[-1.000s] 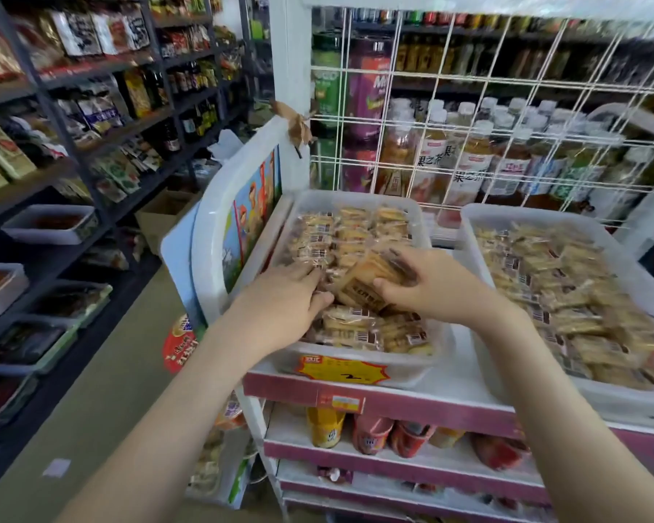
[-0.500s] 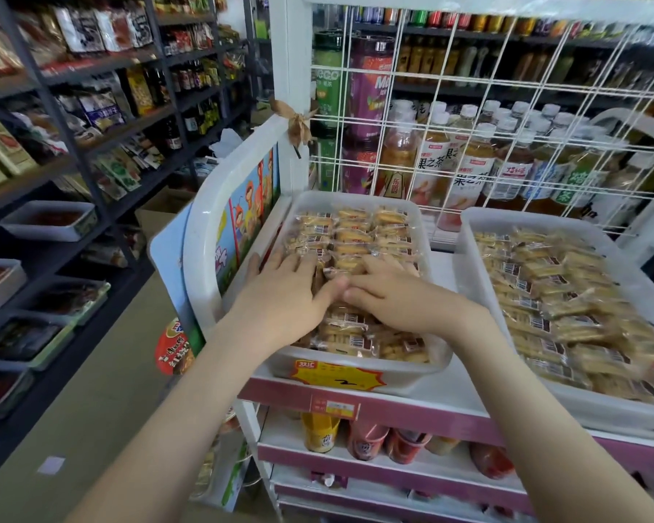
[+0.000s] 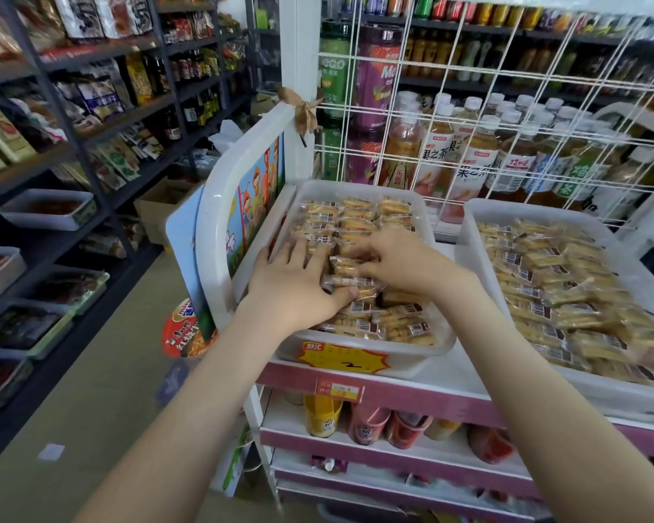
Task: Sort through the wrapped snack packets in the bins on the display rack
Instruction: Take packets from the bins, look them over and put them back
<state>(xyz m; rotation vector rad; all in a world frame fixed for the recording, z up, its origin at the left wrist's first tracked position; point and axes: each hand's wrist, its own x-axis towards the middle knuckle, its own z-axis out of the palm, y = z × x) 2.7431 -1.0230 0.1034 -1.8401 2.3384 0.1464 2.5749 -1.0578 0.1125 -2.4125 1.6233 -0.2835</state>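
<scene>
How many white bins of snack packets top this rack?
2. The left bin lies under the left hand and right hand; the right bin stands beside it, cut by the frame, so others may be hidden.

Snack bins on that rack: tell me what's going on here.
A person is working both bare hands in the left translucent white plastic bin of clear-wrapped yellow biscuit packets. The left hand lies flat on the packets by the bin's left wall; the right hand reaches in beside it, fingers too blurred to tell whether they pinch one. No hand is in the matching right bin, full of similar packets.
</scene>
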